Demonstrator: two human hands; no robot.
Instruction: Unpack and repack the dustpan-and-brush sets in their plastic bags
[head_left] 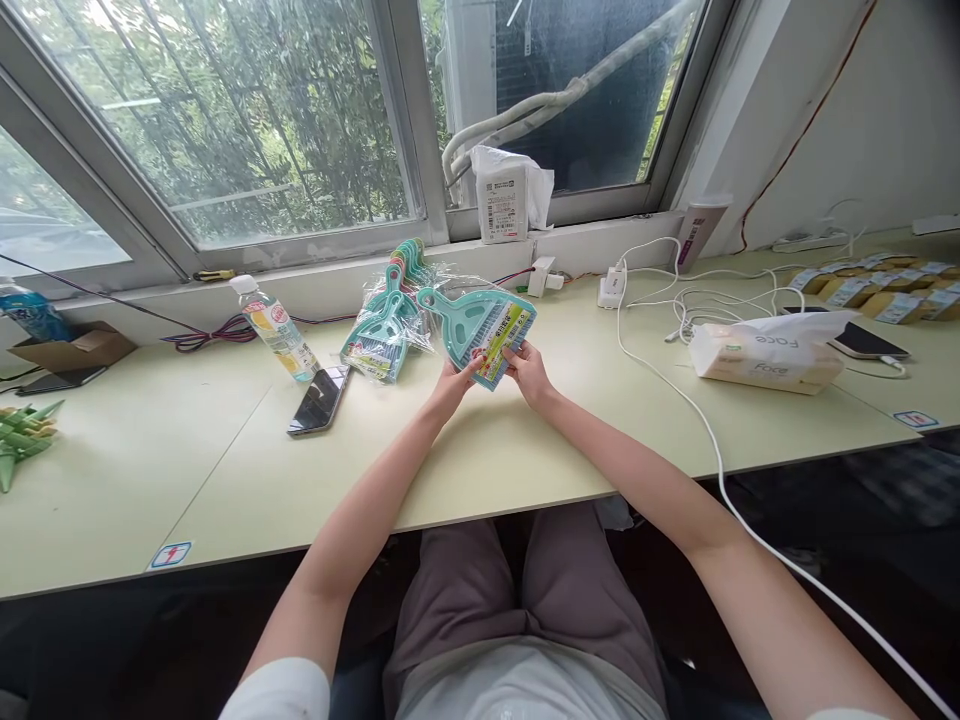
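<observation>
The left hand and the right hand are both gripping one teal dustpan set, at its 7 and 4 o'clock edges, and are holding it at about 12 o'clock from the body. Its brush is nesting in the pan under a label, though whether film is covering it I cannot tell. By appearances, only this set is being handled; the other sets are lying at 9 o'clock from it in clear film.
</observation>
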